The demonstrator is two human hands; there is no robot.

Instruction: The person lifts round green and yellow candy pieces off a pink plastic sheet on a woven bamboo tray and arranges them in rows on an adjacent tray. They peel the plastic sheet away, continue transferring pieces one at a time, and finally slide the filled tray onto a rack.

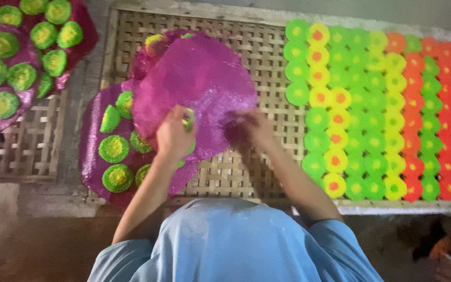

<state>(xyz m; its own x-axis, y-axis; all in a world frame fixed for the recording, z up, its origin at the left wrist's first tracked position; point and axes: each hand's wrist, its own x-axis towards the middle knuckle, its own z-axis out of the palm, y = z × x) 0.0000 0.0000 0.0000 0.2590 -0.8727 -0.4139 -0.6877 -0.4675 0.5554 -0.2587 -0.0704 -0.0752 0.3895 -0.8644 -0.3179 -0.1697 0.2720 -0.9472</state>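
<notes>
On a woven bamboo rack [246, 47], left hand [173, 134] pinches a green disc [188, 120] at a lifted magenta sheet [197, 86]; right hand [254, 128] grips its edge. Tugging unevenly might tear it, scattering discs toward the coloured rows [371, 109].

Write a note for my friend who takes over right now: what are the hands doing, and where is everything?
Left hand grips the edge of the big pink sheet and a small green disc.
Right hand pinches the same sheet's lower right part.
The sheet is lifted over the woven tray.
Done: rows of green, yellow and orange discs fill the tray's right side.
Left: green discs lie on a pink sheet under the left hand.
</notes>
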